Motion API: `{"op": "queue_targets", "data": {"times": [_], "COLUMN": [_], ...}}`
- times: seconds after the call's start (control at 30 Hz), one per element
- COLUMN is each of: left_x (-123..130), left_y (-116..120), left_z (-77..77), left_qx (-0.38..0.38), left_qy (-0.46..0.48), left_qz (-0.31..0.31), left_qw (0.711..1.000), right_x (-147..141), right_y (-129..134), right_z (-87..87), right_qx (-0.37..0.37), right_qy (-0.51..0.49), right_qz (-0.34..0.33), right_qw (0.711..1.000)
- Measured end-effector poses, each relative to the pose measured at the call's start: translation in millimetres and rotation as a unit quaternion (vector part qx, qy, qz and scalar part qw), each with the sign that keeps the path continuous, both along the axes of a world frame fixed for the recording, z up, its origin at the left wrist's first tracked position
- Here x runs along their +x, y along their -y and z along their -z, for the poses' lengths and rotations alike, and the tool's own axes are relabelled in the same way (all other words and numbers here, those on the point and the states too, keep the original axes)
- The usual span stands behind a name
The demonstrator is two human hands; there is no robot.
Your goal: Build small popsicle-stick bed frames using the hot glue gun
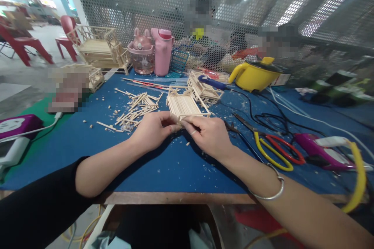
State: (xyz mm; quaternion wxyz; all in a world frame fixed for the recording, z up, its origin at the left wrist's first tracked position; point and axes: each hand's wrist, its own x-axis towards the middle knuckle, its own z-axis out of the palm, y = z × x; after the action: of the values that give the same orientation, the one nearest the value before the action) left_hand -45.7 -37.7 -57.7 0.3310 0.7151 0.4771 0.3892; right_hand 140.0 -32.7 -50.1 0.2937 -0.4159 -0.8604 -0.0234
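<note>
My left hand point(156, 128) and my right hand point(209, 134) meet at the near edge of a small wooden stick model point(184, 104), a flat slatted platform with a low railing. Thumb and fingers of each hand pinch its front corner. Whatever tiny piece may sit between the fingertips is hidden. Left of the model lies a pile of loose wooden sticks point(137, 111) with fine scraps around it. Behind it to the right stands another stick frame point(204, 87), with a blue-handled tool point(212, 83) resting against it.
Scissors point(271, 144) with red and yellow handles and blue-handled pliers point(248, 144) lie to the right. A yellow pot point(254, 76), pink bottle point(163, 52) and pink-lidded container point(142, 56) stand at the back. Finished-looking stick models point(101, 48), purple power strips point(324, 151) and cables flank the blue mat.
</note>
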Motion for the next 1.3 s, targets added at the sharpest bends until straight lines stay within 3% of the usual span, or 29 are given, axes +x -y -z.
{"op": "queue_targets", "data": {"times": [0.47,0.67,0.83,1.3], "left_x": [1,0,0,1], "left_y": [1,1,1,2], "left_z": [-1.3,-1.5,-1.1,-0.7], "left_qx": [0.01,0.001,-0.005,0.008], "left_qy": [-0.003,-0.004,-0.015,0.001], "left_qz": [0.004,0.002,-0.006,0.002], "left_qw": [1.0,1.0,1.0,1.0], "right_x": [-1,-8,-9,-6], "right_y": [5,6,7,6], "right_z": [-2.9,-3.7,-3.9,5.6], "right_qx": [-0.024,-0.083,-0.097,-0.019], "right_qy": [-0.046,-0.119,-0.092,-0.023], "right_qz": [0.011,0.013,0.028,0.041], "right_qw": [0.999,0.989,0.991,0.999]}}
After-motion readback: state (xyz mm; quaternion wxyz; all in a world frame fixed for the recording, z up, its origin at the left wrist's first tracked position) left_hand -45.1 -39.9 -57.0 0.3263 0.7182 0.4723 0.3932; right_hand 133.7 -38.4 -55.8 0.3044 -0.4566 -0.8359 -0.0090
